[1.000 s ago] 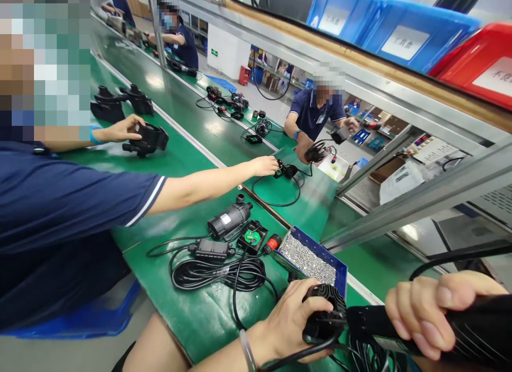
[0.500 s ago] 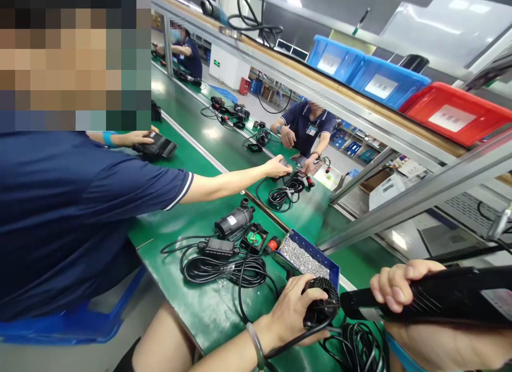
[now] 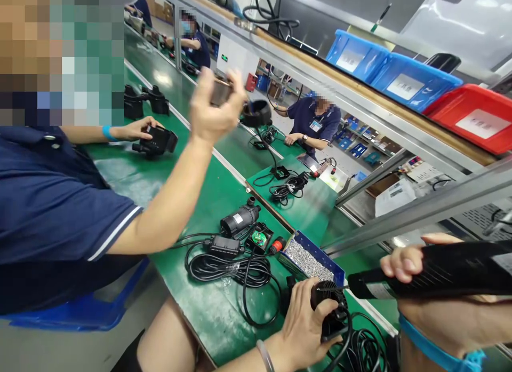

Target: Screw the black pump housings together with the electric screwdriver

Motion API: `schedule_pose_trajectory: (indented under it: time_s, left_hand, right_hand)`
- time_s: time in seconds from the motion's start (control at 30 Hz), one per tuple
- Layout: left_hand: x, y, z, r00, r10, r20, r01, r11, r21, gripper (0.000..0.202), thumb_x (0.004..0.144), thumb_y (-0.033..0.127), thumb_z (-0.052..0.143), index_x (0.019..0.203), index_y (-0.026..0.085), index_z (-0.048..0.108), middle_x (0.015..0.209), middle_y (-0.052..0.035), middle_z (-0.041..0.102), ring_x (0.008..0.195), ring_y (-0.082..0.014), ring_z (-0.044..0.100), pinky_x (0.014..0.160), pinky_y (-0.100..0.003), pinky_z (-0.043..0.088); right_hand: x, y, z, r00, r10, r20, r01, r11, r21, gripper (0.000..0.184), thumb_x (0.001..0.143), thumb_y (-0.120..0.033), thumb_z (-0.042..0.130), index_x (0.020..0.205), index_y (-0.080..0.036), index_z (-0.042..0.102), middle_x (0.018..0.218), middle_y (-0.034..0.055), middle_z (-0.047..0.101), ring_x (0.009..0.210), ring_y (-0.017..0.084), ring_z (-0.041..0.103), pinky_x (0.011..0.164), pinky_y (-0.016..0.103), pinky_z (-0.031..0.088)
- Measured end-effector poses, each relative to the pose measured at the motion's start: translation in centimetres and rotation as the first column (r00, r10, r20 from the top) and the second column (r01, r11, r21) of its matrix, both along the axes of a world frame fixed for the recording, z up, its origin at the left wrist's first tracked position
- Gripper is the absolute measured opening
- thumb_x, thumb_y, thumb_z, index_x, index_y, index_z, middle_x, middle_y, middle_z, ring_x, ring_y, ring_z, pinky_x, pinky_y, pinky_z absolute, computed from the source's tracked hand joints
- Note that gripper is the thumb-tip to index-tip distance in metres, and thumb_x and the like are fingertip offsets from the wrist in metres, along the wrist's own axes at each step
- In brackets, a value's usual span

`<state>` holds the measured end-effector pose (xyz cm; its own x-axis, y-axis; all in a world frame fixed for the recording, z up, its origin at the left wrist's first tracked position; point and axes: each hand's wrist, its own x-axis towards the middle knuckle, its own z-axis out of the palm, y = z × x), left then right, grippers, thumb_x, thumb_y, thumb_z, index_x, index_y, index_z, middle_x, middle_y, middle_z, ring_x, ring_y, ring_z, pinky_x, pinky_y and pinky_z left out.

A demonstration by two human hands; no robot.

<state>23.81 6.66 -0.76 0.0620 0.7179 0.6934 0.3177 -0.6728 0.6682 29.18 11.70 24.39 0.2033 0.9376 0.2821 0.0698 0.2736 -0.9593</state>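
My left hand (image 3: 306, 324) is closed round a black round pump part (image 3: 330, 308) with a cord trailing from it, low on the green bench. My right hand (image 3: 436, 302) grips a black electric screwdriver (image 3: 432, 270) whose tip points left at that part. Just behind them stands a blue tray of small screws (image 3: 310, 257). Further left lie a black pump body (image 3: 240, 220), an open housing with a green circuit board (image 3: 260, 238) and a coil of black cable (image 3: 228, 268).
A co-worker in a dark blue shirt sits at my left, one hand (image 3: 214, 113) raised holding a small part with a black piece and cord hanging. Another worker sits across the green conveyor (image 3: 188, 126). Blue bins (image 3: 384, 73) and a red bin (image 3: 468, 116) stand on the shelf above.
The co-worker's arm has lifted from the far mat up into the air with a part and its cord. My screwdriver and left hand have shifted slightly on the pump part.
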Motion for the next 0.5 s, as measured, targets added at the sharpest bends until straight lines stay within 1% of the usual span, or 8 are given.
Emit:
schedule_pose_trajectory:
  time_s: [0.07,0.1,0.17,0.23,0.33,0.5]
  left_hand:
    - [0.0,-0.1,0.1,1.0,0.009,-0.006,-0.009,1.0,-0.007,0.058,0.082,0.035,0.068,0.132,0.023,0.04,0.137,-0.0196,0.04,0.119,-0.0346,0.052,0.092,-0.057,0.051]
    - [0.1,-0.1,0.1,1.0,0.014,-0.008,-0.014,1.0,-0.009,0.058,0.081,0.035,0.068,0.131,0.023,0.041,0.137,-0.0197,0.04,0.118,-0.0345,0.052,0.092,-0.056,0.051]
    - [0.2,-0.1,0.2,1.0,0.028,-0.008,-0.028,1.0,-0.008,0.058,0.079,0.033,0.069,0.129,0.023,0.042,0.136,-0.0199,0.041,0.116,-0.0343,0.052,0.09,-0.055,0.051]
    - [0.3,-0.2,0.2,0.999,0.043,-0.007,-0.043,0.999,0.005,0.058,0.077,0.032,0.069,0.127,0.022,0.043,0.136,-0.0203,0.04,0.115,-0.0345,0.052,0.089,-0.055,0.051]
    - [0.3,-0.2,0.3,0.998,0.059,-0.015,-0.059,0.998,0.01,0.057,0.076,0.031,0.069,0.126,0.021,0.044,0.135,-0.0202,0.04,0.114,-0.0341,0.052,0.088,-0.054,0.051]
    - [0.1,-0.4,0.5,0.997,0.068,-0.035,-0.068,0.998,0.004,0.057,0.075,0.03,0.07,0.126,0.021,0.045,0.135,-0.0203,0.038,0.115,-0.0345,0.051,0.089,-0.055,0.052]
  right_hand:
    - [-1.2,0.4,-0.3,0.998,-0.056,-0.003,0.056,0.995,0.085,0.071,0.043,-0.096,0.063,0.07,-0.031,0.071,0.042,-0.0027,0.052,0.039,0.016,0.043,0.042,0.033,0.038]
    - [-1.4,0.5,-0.4,0.999,-0.051,-0.001,0.051,0.993,0.103,0.071,0.046,-0.095,0.063,0.07,-0.029,0.071,0.042,-0.0018,0.053,0.037,0.017,0.044,0.04,0.033,0.038]
    - [-1.1,0.8,-0.7,1.0,-0.018,0.007,0.017,0.993,0.115,0.072,0.048,-0.095,0.061,0.07,-0.028,0.072,0.04,-0.0012,0.053,0.035,0.017,0.045,0.038,0.033,0.038]
    - [-0.5,1.1,-1.0,1.0,-0.015,0.008,0.014,0.992,0.126,0.072,0.048,-0.096,0.061,0.07,-0.028,0.072,0.038,-0.0014,0.051,0.034,0.017,0.044,0.037,0.031,0.037]
    - [0.5,1.5,-1.4,1.0,0.011,0.003,-0.011,0.994,0.109,0.072,0.048,-0.096,0.061,0.069,-0.028,0.07,0.039,-0.0025,0.05,0.035,0.015,0.043,0.037,0.03,0.037]
    - [1.1,1.9,-2.0,0.996,0.078,0.036,-0.081,0.991,0.104,0.075,0.054,-0.099,0.052,0.07,-0.028,0.07,0.038,-0.0025,0.048,0.033,0.015,0.041,0.035,0.03,0.036]
